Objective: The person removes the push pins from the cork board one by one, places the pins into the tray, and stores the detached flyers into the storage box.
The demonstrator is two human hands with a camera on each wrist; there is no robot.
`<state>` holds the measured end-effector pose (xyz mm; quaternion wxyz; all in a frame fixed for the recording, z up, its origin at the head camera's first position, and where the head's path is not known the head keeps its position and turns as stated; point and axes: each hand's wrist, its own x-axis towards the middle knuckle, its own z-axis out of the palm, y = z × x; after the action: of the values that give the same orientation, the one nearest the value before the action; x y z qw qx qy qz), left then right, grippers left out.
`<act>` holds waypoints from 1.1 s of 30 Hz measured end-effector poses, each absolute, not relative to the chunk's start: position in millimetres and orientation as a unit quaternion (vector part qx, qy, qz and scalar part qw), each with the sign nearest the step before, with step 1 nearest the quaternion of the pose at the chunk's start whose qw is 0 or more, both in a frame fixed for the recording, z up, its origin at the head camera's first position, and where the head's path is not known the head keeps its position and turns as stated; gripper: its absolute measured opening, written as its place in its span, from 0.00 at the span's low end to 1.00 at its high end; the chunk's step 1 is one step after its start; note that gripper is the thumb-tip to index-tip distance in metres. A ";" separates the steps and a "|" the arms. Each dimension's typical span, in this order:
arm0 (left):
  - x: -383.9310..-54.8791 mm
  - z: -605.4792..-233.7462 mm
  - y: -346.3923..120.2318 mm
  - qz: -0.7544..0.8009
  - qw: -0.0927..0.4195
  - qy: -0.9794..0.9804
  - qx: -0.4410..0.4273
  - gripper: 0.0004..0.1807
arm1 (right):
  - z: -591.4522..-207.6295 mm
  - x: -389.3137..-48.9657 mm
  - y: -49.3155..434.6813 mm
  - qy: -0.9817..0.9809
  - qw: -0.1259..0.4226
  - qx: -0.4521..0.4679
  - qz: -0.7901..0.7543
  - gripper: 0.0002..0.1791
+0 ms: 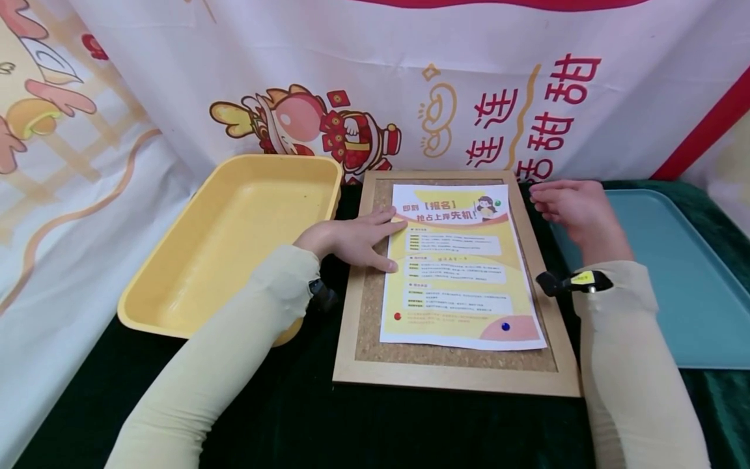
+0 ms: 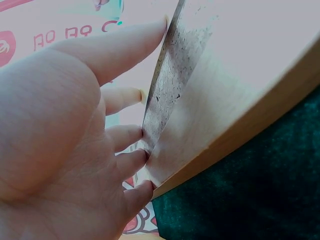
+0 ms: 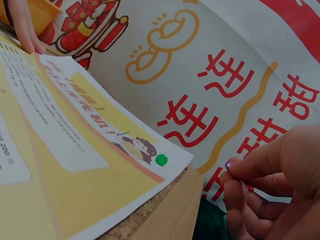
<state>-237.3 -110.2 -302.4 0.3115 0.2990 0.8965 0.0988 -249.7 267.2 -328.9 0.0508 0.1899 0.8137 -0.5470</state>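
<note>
A yellow printed poster (image 1: 451,260) lies on a wood-framed cork board (image 1: 398,352). My left hand (image 1: 357,241) rests with spread, straight fingers along the poster's left edge and the cork. A red pushpin (image 1: 398,316) sits at the poster's bottom left, a blue pushpin (image 1: 506,326) at its bottom right and a green pushpin (image 3: 161,160) at its top right. Beyond the board's upper right corner, my right hand (image 1: 577,212) pinches a small purple pushpin (image 3: 229,164) between thumb and forefinger; its point is hidden by the fingers.
To the left stands a yellow plastic tub (image 1: 234,228), and on the right a blue-green tray (image 1: 691,280), partly behind my right arm. Dark green cloth (image 1: 293,417) covers the table. A white printed curtain (image 1: 375,58) hangs right behind the board.
</note>
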 end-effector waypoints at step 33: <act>-235.2 -298.6 -109.9 0.101 0.309 0.897 0.299 0.52 | -340.4 -249.8 302.7 0.798 0.066 0.292 -0.523 0.18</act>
<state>-235.2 -109.9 -298.6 0.3089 0.2989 0.8972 0.1015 -249.8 302.7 -340.4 0.0662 0.2924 0.7977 -0.5233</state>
